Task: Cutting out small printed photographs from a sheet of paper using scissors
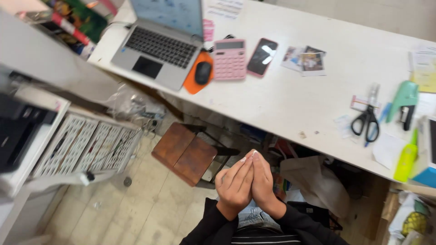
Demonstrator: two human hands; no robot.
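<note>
The left hand point(234, 183) and the right hand point(263, 179) are pressed flat against each other, palm to palm, below the near edge of the white desk point(290, 100) and above the person's lap. The fingers point(245, 170) of both hands are laid out straight and closed side by side, tips meeting at the top. Whether anything thin is trapped between the palms cannot be told; nothing is seen sticking out, and nothing on the desk is touched.

For the press to be held well, it is judged that the palms should be kept square to each other, the fingertips level, and the wrists kept close so the pressure is spread evenly rather than loaded on the tips alone.

The joined hands form one long shape. Its long axis is run from the wrists, at the black sleeves point(295, 224), up to the fingertips, and the tips are pointed away from the body toward the desk edge, tilted slightly to the right in the head view.

Just beyond the fingertips a brown wooden stool point(184, 154) is stood on the floor. On the desk, well apart from the hands, a laptop point(156, 47), a pink calculator point(229, 59), a phone point(262, 56) and black scissors point(365, 122) are laid.
</note>
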